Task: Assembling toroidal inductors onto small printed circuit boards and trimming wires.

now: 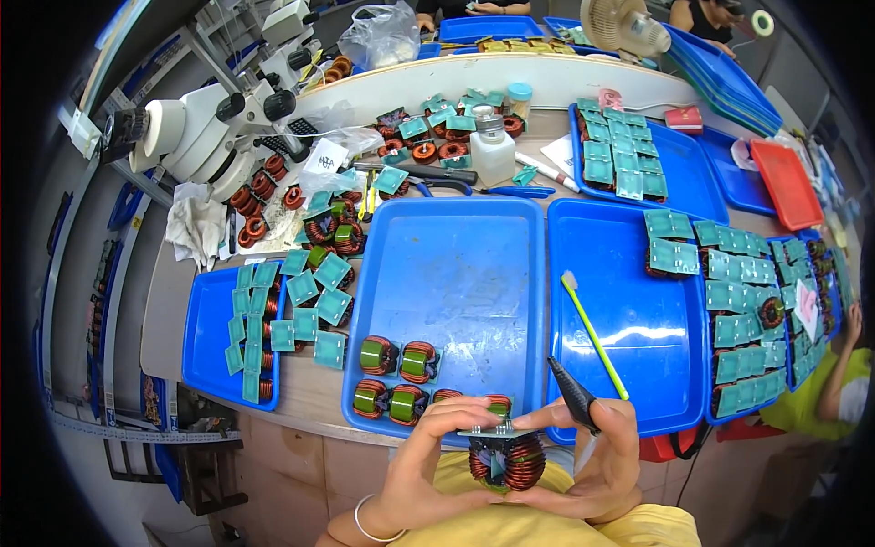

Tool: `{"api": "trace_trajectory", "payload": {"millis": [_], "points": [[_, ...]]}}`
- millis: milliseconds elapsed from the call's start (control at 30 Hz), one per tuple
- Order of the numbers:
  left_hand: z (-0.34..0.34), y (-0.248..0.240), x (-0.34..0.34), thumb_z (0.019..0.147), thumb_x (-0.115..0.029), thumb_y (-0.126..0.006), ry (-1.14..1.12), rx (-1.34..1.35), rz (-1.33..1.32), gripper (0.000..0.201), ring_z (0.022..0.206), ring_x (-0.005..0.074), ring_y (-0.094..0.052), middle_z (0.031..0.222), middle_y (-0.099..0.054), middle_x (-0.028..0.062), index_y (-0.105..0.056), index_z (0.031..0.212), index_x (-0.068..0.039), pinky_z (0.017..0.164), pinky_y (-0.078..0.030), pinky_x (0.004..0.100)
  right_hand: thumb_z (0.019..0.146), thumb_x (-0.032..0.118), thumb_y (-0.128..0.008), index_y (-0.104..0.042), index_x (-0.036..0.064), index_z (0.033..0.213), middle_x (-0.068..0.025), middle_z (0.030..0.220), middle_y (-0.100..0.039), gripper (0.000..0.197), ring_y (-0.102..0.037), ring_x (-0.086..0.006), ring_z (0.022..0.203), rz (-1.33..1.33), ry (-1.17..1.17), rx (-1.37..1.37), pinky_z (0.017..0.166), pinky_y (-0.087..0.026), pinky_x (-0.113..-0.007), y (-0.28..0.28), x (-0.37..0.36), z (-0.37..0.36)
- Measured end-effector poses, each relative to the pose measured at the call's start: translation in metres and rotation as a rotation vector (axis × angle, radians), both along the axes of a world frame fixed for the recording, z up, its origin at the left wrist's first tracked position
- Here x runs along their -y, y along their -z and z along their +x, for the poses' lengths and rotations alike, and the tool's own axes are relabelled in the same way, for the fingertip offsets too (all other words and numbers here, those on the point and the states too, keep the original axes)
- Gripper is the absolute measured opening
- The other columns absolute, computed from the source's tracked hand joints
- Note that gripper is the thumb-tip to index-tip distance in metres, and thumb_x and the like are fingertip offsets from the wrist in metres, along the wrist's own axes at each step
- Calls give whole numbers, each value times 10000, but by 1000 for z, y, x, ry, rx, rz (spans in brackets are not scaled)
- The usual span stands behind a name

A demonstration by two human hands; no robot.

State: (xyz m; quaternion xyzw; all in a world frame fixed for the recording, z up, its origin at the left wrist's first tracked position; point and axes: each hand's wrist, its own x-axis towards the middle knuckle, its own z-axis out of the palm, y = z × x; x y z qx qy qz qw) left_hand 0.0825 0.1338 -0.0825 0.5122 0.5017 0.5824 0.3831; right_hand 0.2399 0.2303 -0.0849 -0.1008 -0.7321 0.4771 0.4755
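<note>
Close to my body, my left hand [427, 474] and my right hand [597, 469] hold a copper-wound toroidal coil [521, 462] between them. A small green circuit board [492, 432] sits on its upper side, with short metal pins standing up from it. My left fingers and thumb grip the left side. Tucked in my right hand is a black tapered tool [574, 394], probably tweezers, pointing up and left, while the fingers also steady the coil. Just beyond, several coils with green bands [408, 403] stand in the near-left part of a blue tray [447, 214].
Another blue tray [629, 415] holds a yellow-green brush [594, 337] and a few boards. Boarded coils fill trays [743, 319] at right and one [210, 365] at left. Farther back are a microscope [187, 137], pliers [442, 187], a dispenser bottle [492, 150], a fan [624, 25] and other people.
</note>
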Motion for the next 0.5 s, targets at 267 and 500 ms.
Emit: {"api": "trace_trajectory", "payload": {"millis": [267, 500], "points": [[1, 4, 4, 557, -78, -808, -3, 58, -33, 712, 1083, 277, -471, 1141, -497, 184, -427, 1154, -3, 965, -329, 412, 467, 141, -879, -248, 14, 1312, -147, 1115, -394, 1062, -601, -309, 870, -16, 5, 117, 735, -535, -393, -8, -2, 0], [0, 3, 1, 544, -151, -828, -15, 30, 16, 680, 1054, 281, -492, 1048, -525, 157, -474, 1100, 18, 976, -323, 437, 456, 154, -883, -252, 9, 1316, -146, 1120, -398, 1077, -607, -313, 867, -33, 7, 115, 738, -536, -388, -11, -3, -2]]}}
